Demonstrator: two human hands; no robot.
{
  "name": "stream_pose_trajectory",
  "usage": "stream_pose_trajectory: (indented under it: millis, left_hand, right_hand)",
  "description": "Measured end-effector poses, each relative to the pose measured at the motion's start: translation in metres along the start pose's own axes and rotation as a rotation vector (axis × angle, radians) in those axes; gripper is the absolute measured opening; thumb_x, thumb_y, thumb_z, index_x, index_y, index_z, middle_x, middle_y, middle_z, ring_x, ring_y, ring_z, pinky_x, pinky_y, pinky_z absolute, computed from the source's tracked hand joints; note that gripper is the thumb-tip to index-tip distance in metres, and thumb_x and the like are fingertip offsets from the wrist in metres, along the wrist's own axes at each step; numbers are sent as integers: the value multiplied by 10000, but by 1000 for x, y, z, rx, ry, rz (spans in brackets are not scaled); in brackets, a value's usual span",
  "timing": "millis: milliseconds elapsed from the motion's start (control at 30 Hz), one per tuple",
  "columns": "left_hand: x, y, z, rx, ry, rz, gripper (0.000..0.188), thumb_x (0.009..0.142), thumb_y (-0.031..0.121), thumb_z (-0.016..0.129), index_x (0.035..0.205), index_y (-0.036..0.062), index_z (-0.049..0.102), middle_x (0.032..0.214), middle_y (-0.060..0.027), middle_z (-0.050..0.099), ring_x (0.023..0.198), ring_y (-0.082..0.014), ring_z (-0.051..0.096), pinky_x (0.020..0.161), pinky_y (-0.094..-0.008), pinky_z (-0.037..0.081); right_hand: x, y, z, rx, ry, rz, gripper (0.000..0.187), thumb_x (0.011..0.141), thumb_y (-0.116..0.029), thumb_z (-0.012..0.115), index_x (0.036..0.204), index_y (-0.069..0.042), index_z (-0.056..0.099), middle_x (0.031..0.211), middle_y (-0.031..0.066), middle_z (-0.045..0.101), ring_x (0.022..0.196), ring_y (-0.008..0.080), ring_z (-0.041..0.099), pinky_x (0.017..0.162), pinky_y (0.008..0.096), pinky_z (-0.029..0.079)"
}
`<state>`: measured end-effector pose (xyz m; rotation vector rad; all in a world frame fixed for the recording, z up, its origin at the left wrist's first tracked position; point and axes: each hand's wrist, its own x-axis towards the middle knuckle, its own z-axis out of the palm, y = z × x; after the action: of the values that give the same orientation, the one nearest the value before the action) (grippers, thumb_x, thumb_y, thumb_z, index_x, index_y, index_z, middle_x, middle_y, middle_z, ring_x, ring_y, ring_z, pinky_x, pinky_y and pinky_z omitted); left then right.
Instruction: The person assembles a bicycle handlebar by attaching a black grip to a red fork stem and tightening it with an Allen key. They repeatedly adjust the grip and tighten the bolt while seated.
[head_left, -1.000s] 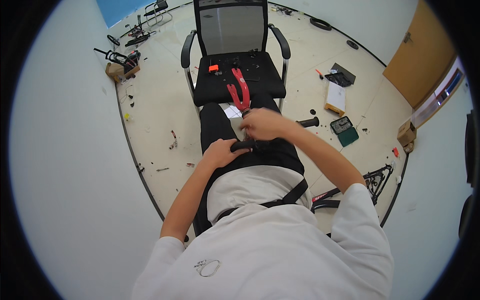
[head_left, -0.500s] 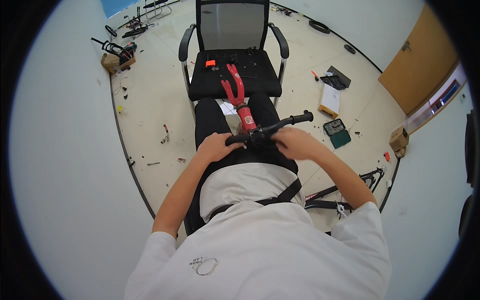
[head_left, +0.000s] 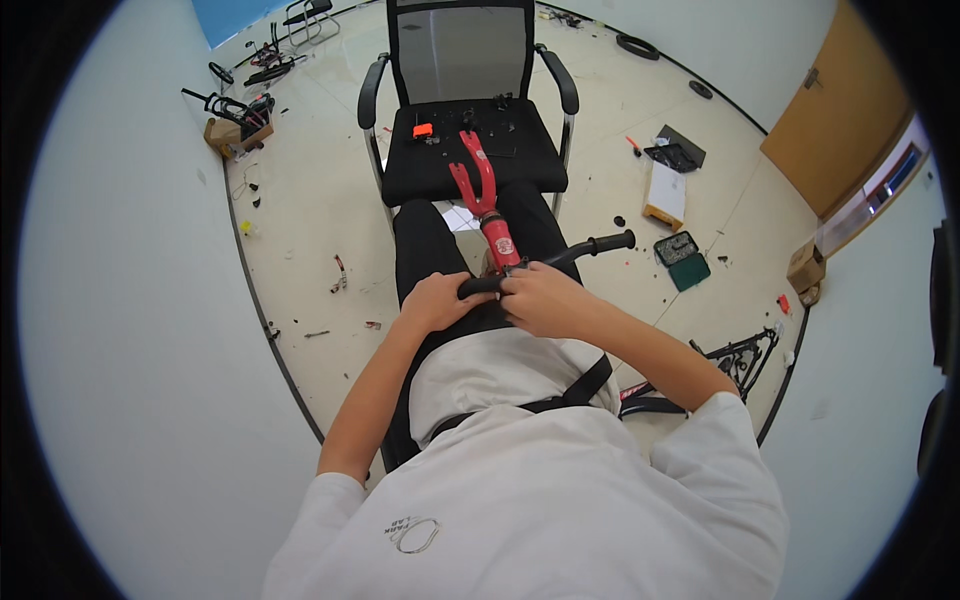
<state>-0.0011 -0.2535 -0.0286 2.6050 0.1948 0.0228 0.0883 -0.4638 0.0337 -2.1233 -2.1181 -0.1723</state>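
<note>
Across my lap lies a black handlebar (head_left: 600, 244), joined to a red bicycle fork (head_left: 486, 190) with a red head tube (head_left: 500, 243). The fork's two prongs point away from me and rest over the front of the chair seat. My left hand (head_left: 438, 302) is wrapped round the left end of the handlebar. Over the middle of the bar, at the stem clamp, is my right hand (head_left: 545, 300), its fingers closed. It covers most of the clamp, and whatever its fingers pinch is hidden. The bar's right grip sticks out past my right hand.
A black office chair (head_left: 470, 170) faces me, with an orange item (head_left: 423, 131) and small dark parts on its seat. To the right on the floor are an open green case (head_left: 684, 262), a white box (head_left: 664, 194) and a dark bike frame (head_left: 740, 362). Left stands a parts-filled carton (head_left: 225, 138).
My right hand has moved left and inward, from beside the bar's right half onto the clamp in the middle. My left hand keeps its hold. The view has shifted slightly.
</note>
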Motion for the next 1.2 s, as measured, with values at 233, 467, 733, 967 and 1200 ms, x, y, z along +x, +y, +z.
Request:
stream_pose_trajectory:
  millis: [233, 467, 733, 967, 1200]
  left_hand:
    - [-2, 13, -10, -48, -30, -21, 559, 867, 583, 686, 958, 32, 717, 796, -207, 696, 799, -407, 678, 720, -462, 532]
    - [-6, 11, -9, -40, -28, -16, 552, 873, 574, 681, 947, 27, 709, 804, -207, 698, 805, -406, 679, 721, -464, 532]
    - [0, 5, -4, -19, -8, 4, 557, 861, 597, 681, 934, 46, 713, 809, -209, 699, 813, -406, 680, 728, -473, 534]
    - [0, 10, -9, -25, -44, -27, 615, 858, 656, 646, 950, 53, 718, 827, -204, 710, 828, -402, 691, 748, -468, 550]
    - [-2, 7, -6, -42, -25, -26, 586, 856, 615, 679, 944, 37, 714, 786, -218, 691, 813, -417, 679, 720, -475, 534]
  right_hand:
    - [-29, 42, -23, 84, 63, 326, 130, 847, -168, 654, 831, -65, 731, 804, 126, 692, 809, 323, 684, 740, 432, 527]
    - [21, 29, -8, 486, 120, 296, 155, 868, -147, 674, 958, -37, 735, 815, 171, 705, 763, 359, 678, 707, 420, 534]
    - [-20, 16, -44, 412, -124, 297, 150, 837, -148, 684, 931, -55, 756, 784, 159, 696, 740, 343, 676, 698, 426, 534]
    - [1, 45, -32, 364, 103, 417, 173, 872, -202, 658, 951, -94, 767, 823, 135, 725, 793, 344, 694, 736, 432, 550]
    - [-3, 18, -22, 449, -126, 252, 171, 863, -165, 696, 984, -64, 761, 824, 163, 720, 749, 338, 689, 710, 399, 540]
